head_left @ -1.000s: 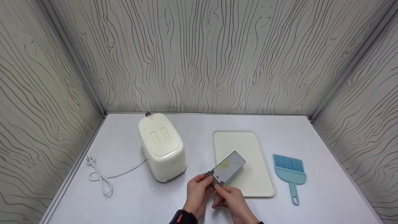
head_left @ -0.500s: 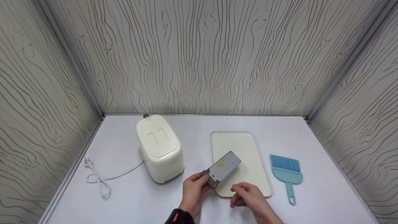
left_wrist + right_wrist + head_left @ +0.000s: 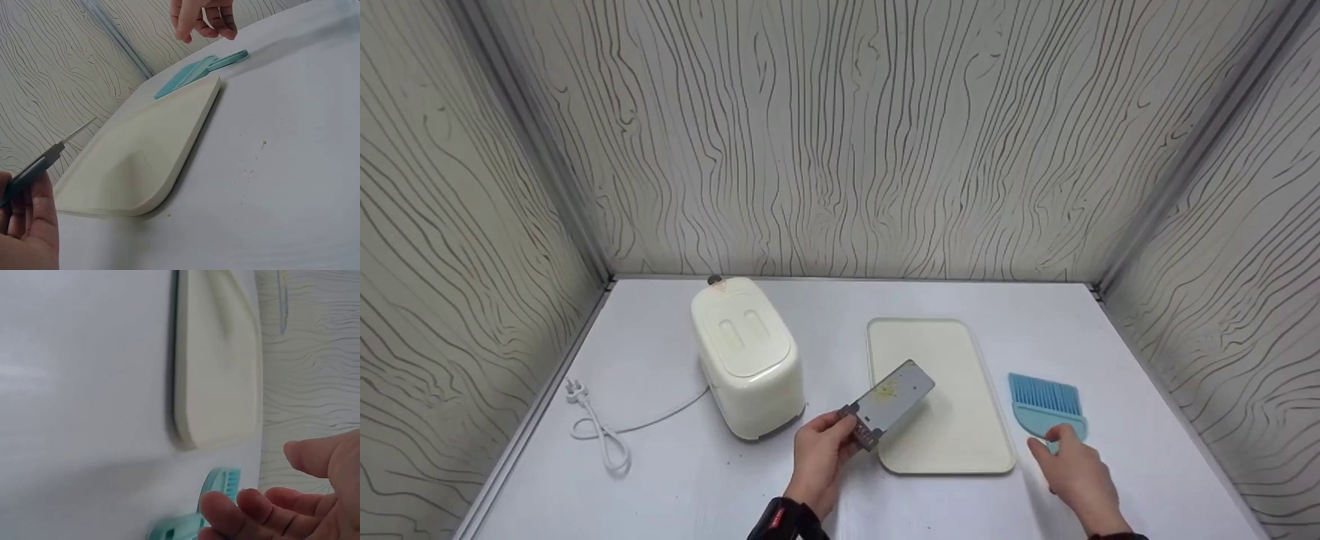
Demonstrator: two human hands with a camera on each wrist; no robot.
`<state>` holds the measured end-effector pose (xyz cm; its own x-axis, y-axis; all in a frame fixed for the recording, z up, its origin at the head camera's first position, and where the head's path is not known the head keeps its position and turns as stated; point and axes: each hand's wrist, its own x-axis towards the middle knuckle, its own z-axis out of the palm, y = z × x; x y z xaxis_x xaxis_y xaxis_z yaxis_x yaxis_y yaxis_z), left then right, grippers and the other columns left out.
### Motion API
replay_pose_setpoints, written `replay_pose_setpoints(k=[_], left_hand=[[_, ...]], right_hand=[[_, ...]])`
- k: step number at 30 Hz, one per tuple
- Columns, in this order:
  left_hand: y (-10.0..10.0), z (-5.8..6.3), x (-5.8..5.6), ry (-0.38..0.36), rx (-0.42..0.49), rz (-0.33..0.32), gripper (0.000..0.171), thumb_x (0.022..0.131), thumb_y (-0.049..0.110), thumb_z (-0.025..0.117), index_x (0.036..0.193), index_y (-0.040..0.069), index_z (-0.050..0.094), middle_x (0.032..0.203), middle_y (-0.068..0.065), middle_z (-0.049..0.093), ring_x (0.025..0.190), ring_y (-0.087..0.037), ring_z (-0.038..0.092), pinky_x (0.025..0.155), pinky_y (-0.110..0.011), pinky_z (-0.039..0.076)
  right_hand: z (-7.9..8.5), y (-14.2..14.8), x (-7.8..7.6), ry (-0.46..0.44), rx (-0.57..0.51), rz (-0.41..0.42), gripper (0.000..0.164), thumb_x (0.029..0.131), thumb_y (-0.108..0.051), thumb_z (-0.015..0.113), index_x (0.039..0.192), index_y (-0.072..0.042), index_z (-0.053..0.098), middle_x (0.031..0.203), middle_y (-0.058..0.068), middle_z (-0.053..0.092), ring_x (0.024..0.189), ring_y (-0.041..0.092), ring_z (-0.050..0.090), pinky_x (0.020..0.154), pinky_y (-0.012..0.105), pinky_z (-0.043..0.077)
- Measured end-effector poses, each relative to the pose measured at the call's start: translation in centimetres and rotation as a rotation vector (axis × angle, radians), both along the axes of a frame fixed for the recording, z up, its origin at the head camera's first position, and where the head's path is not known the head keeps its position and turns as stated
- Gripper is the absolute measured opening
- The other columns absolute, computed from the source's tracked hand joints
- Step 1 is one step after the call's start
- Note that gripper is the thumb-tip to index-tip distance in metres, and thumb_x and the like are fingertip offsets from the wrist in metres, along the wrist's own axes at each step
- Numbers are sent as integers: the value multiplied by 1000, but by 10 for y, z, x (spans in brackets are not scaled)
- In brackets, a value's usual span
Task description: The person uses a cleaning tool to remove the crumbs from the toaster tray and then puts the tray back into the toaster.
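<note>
My left hand [image 3: 817, 455] pinches the dark end of a flat grey crumb tray [image 3: 894, 399], held tilted above the cream serving tray [image 3: 952, 442]. Yellow crumbs lie on the metal sheet. In the left wrist view the crumb tray [image 3: 39, 169] shows edge-on between thumb and fingers. My right hand [image 3: 1076, 469] hovers over the handle of a blue brush [image 3: 1044, 401], thumb and fingers apart. From the left wrist camera, a gap shows between that hand [image 3: 203, 19] and the brush [image 3: 197, 70]. The right wrist view shows the brush [image 3: 216, 486] partly behind the fingers.
A cream toaster [image 3: 750, 360] stands on the left of the white table [image 3: 720, 495]. Its cord ends in a plug [image 3: 576, 390] near the left edge. Scattered crumbs [image 3: 251, 170] lie on the table in front of the serving tray. Patterned walls [image 3: 840, 135] enclose the table's back and sides.
My right hand has let go of the crumb tray and moved right to the brush handle. The left hand keeps its hold, shifting slightly left.
</note>
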<state>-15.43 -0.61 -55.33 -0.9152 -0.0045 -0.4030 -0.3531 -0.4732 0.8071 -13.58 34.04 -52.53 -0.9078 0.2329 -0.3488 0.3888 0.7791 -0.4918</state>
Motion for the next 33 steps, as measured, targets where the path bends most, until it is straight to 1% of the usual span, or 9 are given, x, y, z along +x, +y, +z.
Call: replay_pose_setpoints(k=[3,6,9,14,18,21,25,29,33], left_hand=[[-1,1,-1,-3,17,0,36,94,5,68,124,-10,57,116,-21,67,95,-22,72,88,-36,60],[-3,0,-2,-6,22,4,37,94,4,68,125,-11,56,116,-22,67,95,-23,71,89,-36,60],[-6,0,-3,-20,14,5,38,95,5,67,127,-10,56,117,-22,67,96,-22,71,89,-36,60],[-7,1,-7,-26,9,10,39,95,7,68,128,-10,56,119,-22,66,98,-22,71,89,-35,59],[-8,1,-9,-20,16,19,37,95,7,67,126,-11,55,118,-22,67,97,-21,71,87,-35,60],[-9,1,-10,-23,21,26,36,96,6,67,125,-11,56,116,-21,67,95,-21,71,87,-35,60],[-10,2,-11,-16,25,23,36,96,7,67,125,-11,56,115,-21,66,94,-21,71,87,-35,60],[-8,4,-12,1,25,8,37,96,7,67,126,-11,56,116,-22,67,95,-22,71,88,-36,60],[-8,5,-12,-7,23,4,37,96,7,67,127,-10,56,118,-22,67,97,-23,72,89,-36,60]], right_hand=[[-8,16,-1,-62,70,-6,73,100,-50,57,129,15,41,92,23,64,75,26,62,62,38,51],[-19,22,-2,-115,106,-19,89,96,-60,59,130,19,36,105,32,56,81,32,59,66,41,53],[-30,23,-4,-161,131,-36,96,94,-63,61,131,21,31,108,36,47,83,36,56,70,44,53],[-44,25,-11,-196,185,-58,84,100,-48,60,130,23,29,110,39,45,90,41,60,79,52,55],[-49,29,-12,-185,187,-39,65,104,-34,54,126,24,33,103,33,55,88,37,66,75,50,57],[-49,32,-11,-176,163,-38,57,105,-26,50,125,25,35,95,28,60,82,32,67,72,47,58],[-44,36,-9,-166,121,-63,54,104,-25,47,122,24,35,87,25,61,76,30,66,66,43,57],[-36,42,-5,-138,26,-111,49,103,-27,49,118,18,39,80,17,60,71,26,61,60,34,52],[-27,50,-2,-51,-50,-148,61,102,-31,52,129,21,39,84,18,62,69,22,62,59,33,51]])
